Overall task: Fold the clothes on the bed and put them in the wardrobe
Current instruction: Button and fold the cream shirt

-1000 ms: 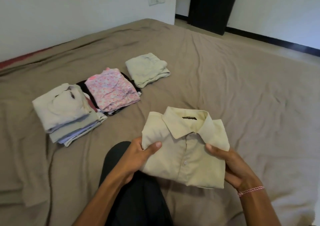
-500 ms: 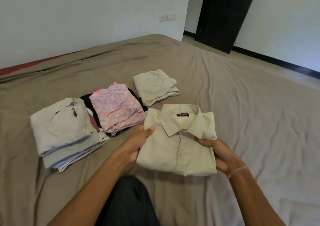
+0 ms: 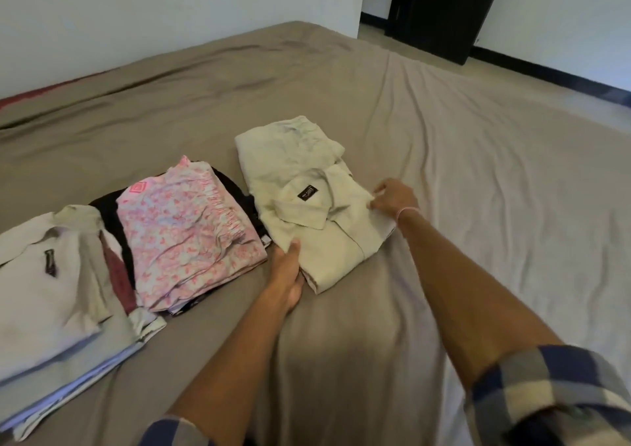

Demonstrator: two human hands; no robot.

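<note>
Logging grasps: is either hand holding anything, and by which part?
The folded cream shirt: the left hand grips its near left edge, thumb on top; the right hand pinches its right edge.

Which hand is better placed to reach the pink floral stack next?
Left hand, likely: it grips the cream shirt right beside the pink floral stack; the right hand is across the shirt.

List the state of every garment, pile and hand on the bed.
cream shirt: folded, collar up, lying partly over the pale garment
pale garment: folded, partly covered
pink floral garment: folded, on top of dark clothes
white stack: folded, piled at the left
left hand: grips the cream shirt's near edge
right hand: pinches its right edge
</note>
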